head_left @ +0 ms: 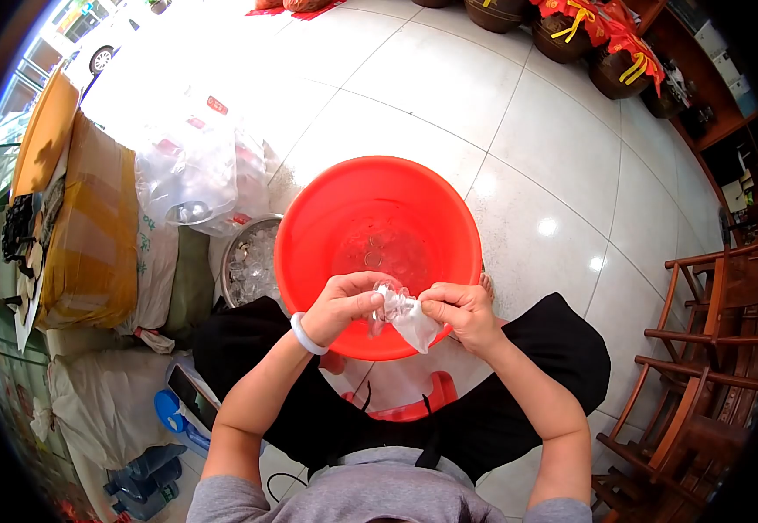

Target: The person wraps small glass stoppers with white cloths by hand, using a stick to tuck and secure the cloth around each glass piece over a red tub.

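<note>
My left hand (344, 307) is closed around a small clear object (385, 305) that looks like a little glass or plastic cup. A white bracelet (308, 335) circles that wrist. My right hand (468, 315) pinches a thin white cloth (418, 328), which hangs down and touches the clear piece. Both hands are over the near rim of a large red basin (379, 174). Inside the basin, a small round clear item (373, 259) shows near the bottom; shallow water seems to lie there.
Left of the basin stands a metal bowl (229, 261) full of clear pieces, beside clear plastic bags (191, 174). A taped cardboard box (91, 227) is farther left. Wooden chairs (701, 349) stand at right; dark jars with red cloth (562, 35) line the back. Tiled floor (553, 174) surrounds the basin.
</note>
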A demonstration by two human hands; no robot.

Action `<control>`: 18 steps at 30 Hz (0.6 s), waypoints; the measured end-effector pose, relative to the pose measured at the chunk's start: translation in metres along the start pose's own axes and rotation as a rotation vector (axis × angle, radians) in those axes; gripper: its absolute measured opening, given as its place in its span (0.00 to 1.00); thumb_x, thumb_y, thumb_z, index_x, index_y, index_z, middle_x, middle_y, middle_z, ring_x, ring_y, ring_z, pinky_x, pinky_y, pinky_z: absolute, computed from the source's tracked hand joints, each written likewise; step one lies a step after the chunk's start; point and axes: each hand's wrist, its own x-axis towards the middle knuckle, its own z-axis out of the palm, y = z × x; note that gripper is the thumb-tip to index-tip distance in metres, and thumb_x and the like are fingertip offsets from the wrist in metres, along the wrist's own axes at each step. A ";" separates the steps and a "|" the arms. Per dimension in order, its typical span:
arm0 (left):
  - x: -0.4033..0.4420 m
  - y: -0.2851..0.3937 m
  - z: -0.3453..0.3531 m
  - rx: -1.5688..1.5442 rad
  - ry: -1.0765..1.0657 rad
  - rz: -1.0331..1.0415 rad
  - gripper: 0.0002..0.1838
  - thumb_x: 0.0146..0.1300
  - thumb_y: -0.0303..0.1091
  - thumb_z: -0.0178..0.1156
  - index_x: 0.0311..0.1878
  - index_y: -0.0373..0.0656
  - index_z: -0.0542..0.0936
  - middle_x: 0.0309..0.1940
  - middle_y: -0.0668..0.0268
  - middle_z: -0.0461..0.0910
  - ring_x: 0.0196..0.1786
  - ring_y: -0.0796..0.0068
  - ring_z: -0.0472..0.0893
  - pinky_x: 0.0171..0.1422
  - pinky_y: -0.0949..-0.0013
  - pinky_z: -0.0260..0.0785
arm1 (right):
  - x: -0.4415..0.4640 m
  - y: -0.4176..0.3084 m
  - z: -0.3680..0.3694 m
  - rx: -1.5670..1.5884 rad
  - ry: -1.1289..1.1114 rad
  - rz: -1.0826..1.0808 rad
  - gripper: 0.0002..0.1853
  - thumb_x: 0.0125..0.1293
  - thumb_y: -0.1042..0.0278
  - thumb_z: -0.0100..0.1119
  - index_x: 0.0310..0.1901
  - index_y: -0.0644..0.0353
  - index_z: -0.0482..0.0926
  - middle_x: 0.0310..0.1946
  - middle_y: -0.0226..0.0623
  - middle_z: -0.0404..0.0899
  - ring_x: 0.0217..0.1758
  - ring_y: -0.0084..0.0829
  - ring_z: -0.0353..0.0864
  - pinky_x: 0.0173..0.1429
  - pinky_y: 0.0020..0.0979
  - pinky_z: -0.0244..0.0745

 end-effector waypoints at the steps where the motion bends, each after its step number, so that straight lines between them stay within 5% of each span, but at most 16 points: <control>1: 0.000 -0.002 0.000 -0.008 0.014 -0.048 0.19 0.63 0.37 0.53 0.50 0.31 0.73 0.38 0.55 0.79 0.28 0.72 0.77 0.29 0.73 0.71 | 0.000 0.001 0.000 -0.023 -0.013 -0.040 0.06 0.61 0.74 0.56 0.35 0.68 0.80 0.26 0.27 0.76 0.29 0.16 0.71 0.34 0.18 0.64; 8: 0.003 -0.005 -0.003 -0.157 -0.018 -0.264 0.26 0.68 0.48 0.41 0.42 0.31 0.76 0.29 0.57 0.78 0.22 0.70 0.75 0.18 0.71 0.65 | 0.000 -0.001 0.003 -0.024 -0.037 -0.084 0.06 0.61 0.74 0.57 0.35 0.68 0.80 0.25 0.28 0.75 0.30 0.16 0.71 0.34 0.19 0.64; 12: 0.004 -0.004 0.004 -0.264 0.022 -0.283 0.23 0.69 0.46 0.41 0.38 0.32 0.75 0.22 0.59 0.75 0.17 0.71 0.72 0.23 0.72 0.66 | -0.001 -0.005 0.005 -0.043 -0.005 -0.007 0.07 0.61 0.73 0.56 0.35 0.67 0.80 0.24 0.25 0.74 0.27 0.14 0.68 0.32 0.18 0.62; 18: 0.006 -0.008 0.015 -0.091 0.267 -0.003 0.18 0.69 0.37 0.44 0.53 0.35 0.72 0.39 0.62 0.77 0.37 0.76 0.78 0.40 0.74 0.72 | 0.001 0.007 0.005 0.136 0.062 0.086 0.08 0.62 0.73 0.54 0.37 0.70 0.79 0.25 0.27 0.75 0.26 0.15 0.68 0.32 0.18 0.63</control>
